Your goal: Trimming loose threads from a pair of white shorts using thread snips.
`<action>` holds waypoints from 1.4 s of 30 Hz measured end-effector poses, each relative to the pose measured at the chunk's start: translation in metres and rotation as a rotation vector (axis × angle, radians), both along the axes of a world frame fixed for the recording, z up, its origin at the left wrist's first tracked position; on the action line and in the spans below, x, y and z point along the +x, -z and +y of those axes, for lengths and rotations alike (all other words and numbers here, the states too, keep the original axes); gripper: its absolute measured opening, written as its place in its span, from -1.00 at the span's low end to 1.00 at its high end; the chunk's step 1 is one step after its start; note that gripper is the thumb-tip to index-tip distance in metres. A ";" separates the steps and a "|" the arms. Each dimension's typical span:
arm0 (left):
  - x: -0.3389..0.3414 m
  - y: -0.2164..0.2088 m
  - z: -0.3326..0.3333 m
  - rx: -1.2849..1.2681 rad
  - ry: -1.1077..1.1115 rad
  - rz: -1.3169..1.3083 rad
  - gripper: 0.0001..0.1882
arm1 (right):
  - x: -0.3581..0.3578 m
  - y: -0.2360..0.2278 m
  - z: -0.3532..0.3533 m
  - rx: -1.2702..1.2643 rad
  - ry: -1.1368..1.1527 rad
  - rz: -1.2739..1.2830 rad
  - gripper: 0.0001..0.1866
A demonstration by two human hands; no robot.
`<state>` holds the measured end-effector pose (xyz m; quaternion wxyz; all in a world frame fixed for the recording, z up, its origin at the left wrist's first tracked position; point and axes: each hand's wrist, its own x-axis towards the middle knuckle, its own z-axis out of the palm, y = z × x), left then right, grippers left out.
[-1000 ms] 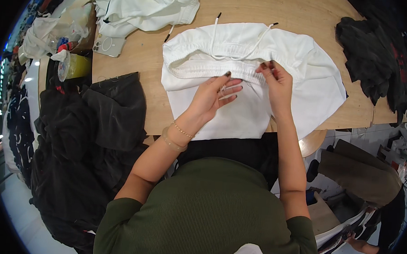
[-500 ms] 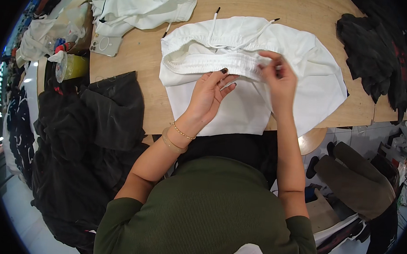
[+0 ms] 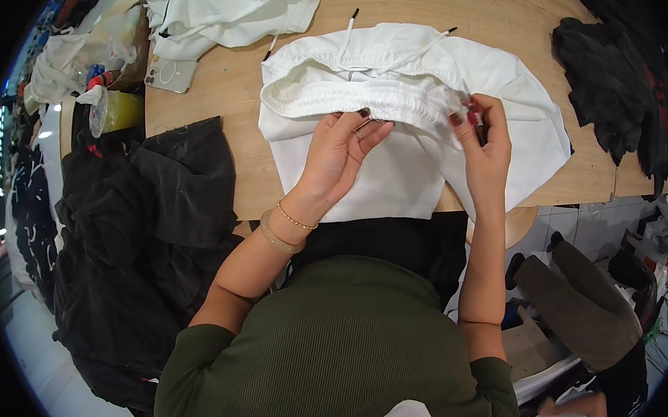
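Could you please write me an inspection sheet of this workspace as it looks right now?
Surface: wooden table, partly covered by clothes.
Job's things: white shorts lying flat, drawstrings pointing away.
Clutter: pale garment, phone, yellow cup, black garments at left and right.
Hands: left hand rests on the waistband; right hand pinches it.
Cables: nothing seen on the table.
Surroundings: another person's leg beside the table.

phone (image 3: 170, 74) | table's left part, beside white clothes | flat rectangle, pale back upward, screen hidden
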<state>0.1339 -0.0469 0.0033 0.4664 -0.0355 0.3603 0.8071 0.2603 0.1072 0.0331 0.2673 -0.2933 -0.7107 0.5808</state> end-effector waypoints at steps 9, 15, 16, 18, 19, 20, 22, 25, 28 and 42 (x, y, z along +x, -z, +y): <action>0.004 -0.016 -0.001 0.009 0.123 0.028 -0.90 | -0.035 -0.003 -0.019 0.210 -0.123 0.072 -0.82; -0.002 -0.018 0.000 0.072 0.053 0.020 -0.87 | -0.023 -0.010 -0.002 -0.151 0.153 0.111 -0.89; -0.003 -0.016 0.000 0.079 0.060 0.032 -0.87 | -0.020 -0.014 -0.004 -0.050 0.147 0.167 -0.88; -0.004 -0.015 -0.001 0.086 0.067 0.041 -0.86 | -0.012 -0.020 -0.010 0.003 0.107 0.111 -0.86; -0.004 -0.016 -0.001 0.089 0.068 0.057 -0.85 | -0.010 -0.021 -0.011 0.057 0.068 0.056 -0.83; -0.004 -0.017 -0.002 0.092 0.068 0.073 -0.85 | -0.009 -0.020 -0.010 0.057 0.068 0.055 -0.83; -0.002 -0.024 0.002 0.060 0.061 0.080 -0.84 | -0.006 -0.016 -0.008 0.489 -0.013 -0.045 -0.73; 0.000 -0.030 0.004 0.015 0.051 0.098 -0.83 | -0.010 -0.019 -0.010 0.518 -0.007 -0.061 -0.69; 0.001 -0.031 0.004 0.003 0.054 0.114 -0.83 | -0.011 -0.019 -0.011 0.539 -0.022 -0.078 -0.69; 0.003 -0.030 0.004 -0.028 0.079 0.123 -0.86 | -0.014 -0.016 -0.003 -0.523 -0.011 0.300 -0.68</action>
